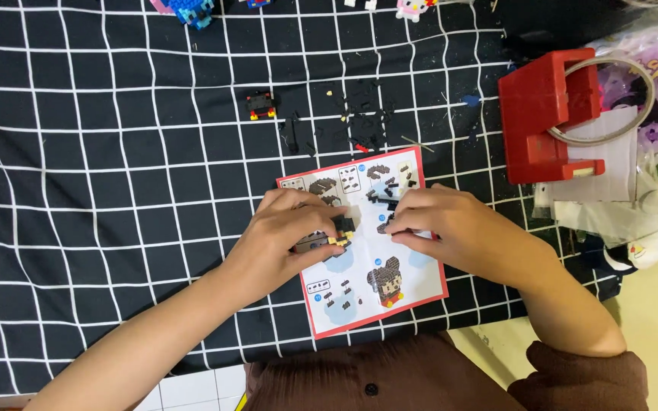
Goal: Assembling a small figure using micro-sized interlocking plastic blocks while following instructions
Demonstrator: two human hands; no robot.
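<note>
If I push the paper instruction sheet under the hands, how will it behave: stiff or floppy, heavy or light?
The instruction sheet lies thin and flat on the checked cloth, so it is probably light and floppy. Both the left hand and right hand rest on it, so it would likely slide or crease only once freed. Loose black pieces on it may scatter.

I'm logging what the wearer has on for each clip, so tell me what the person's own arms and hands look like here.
Both forearms are bare from the elbows down. The left hand and right hand wear no gloves, and no rings, watch or bracelet show. A dark brown sleeve is bunched up at the right elbow, part of a brown garment with a dark button at the front.
</note>
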